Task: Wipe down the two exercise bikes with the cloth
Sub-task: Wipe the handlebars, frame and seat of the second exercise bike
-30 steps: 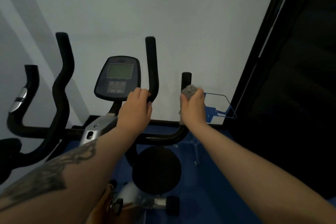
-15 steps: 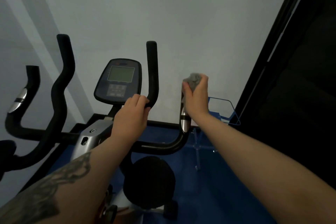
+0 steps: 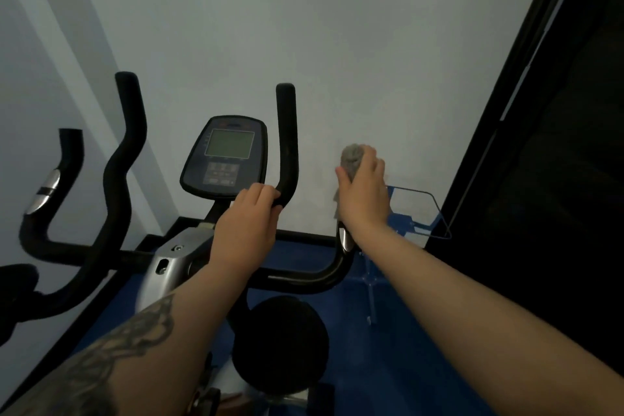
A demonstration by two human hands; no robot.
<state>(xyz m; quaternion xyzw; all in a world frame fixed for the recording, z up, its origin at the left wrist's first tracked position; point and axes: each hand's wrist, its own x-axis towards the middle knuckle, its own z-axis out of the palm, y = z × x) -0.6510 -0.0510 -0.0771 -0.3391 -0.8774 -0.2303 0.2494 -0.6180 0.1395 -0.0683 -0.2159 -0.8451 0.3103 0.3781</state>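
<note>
Nearest you, your two forearms reach forward over the round black saddle (image 3: 280, 344) at the bottom edge of the view. Your left hand (image 3: 248, 224) is curled round the foot of the tall black foam inner handlebar (image 3: 287, 142) — bracing the machine, it looks like. Your right hand (image 3: 363, 192) is wrapped round the crumpled grey cloth (image 3: 351, 157), and the cloth is clamped over the top of the short black outer grip at the right end of the crossbar; the grip's tip is buried under fabric, and only the shiny metal pulse sensor (image 3: 345, 240) shows just below your wrist.

That grip runs upright, so its long axis points straight down from your fist to the bend in the bar. Your right hand is the one on it, the left well apart toward the centre. I'd judge the coming stroke goes down that axis.

Compared with a second ago, your right hand has climbed — the black tip that poked above the cloth is now covered, and the sensor has come into the open.

Beyond sits the dark oval console with its grey screen (image 3: 229, 147), and off to the left edge, the second exercise bike's black handlebars (image 3: 125, 145), untouched.
</note>
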